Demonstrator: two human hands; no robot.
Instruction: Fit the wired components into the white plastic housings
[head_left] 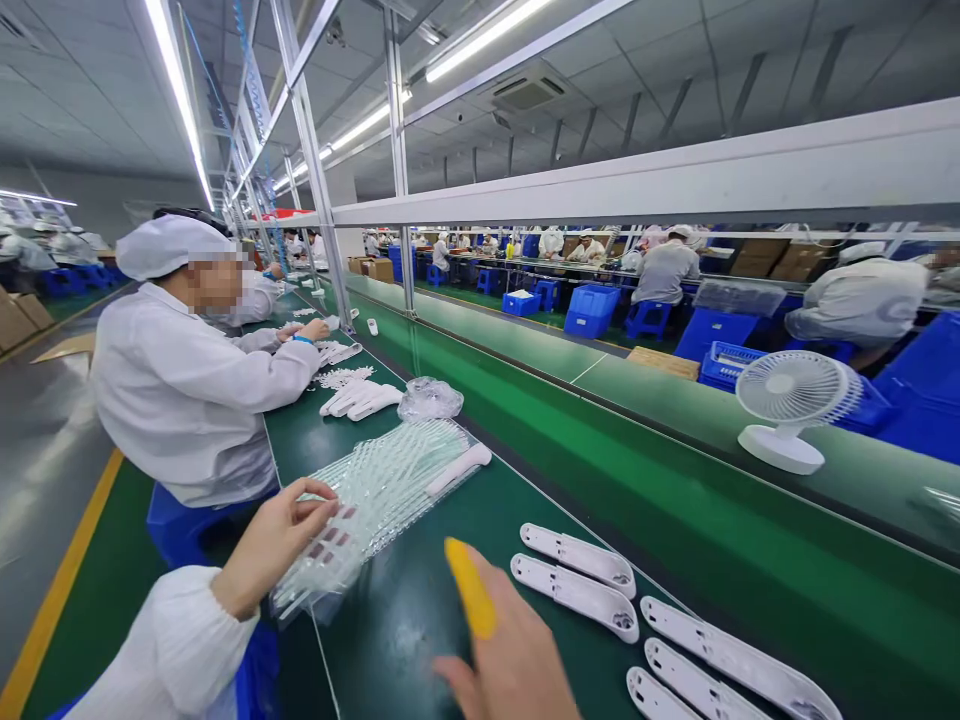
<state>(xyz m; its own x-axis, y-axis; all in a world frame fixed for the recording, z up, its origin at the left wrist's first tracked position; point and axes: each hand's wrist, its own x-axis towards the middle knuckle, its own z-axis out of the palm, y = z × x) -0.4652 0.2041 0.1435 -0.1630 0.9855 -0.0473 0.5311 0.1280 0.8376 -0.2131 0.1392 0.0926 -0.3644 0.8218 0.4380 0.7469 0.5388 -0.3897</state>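
Observation:
My left hand [289,540] is at the near-left end of a pile of clear plastic strips [382,490]. Its finger and thumb tips come together above small brownish rectangles [330,540] among the strips; anything between them is too small to make out. My right hand [517,640], slightly blurred, hovers over the green table, its thumb and index finger apart and nothing held. A yellow cover [471,590] sits on the index finger. To its right lie several long white plastic housing shells [577,590], hollow side up. A white housing piece [459,470] rests on the strips' far side.
A crumpled clear bag [430,398] and several white housings [360,398] lie beyond the strips. At left, a co-worker in white [195,370] sits at the same table. A green conveyor belt [600,450] runs alongside, with a white fan [795,400] across it.

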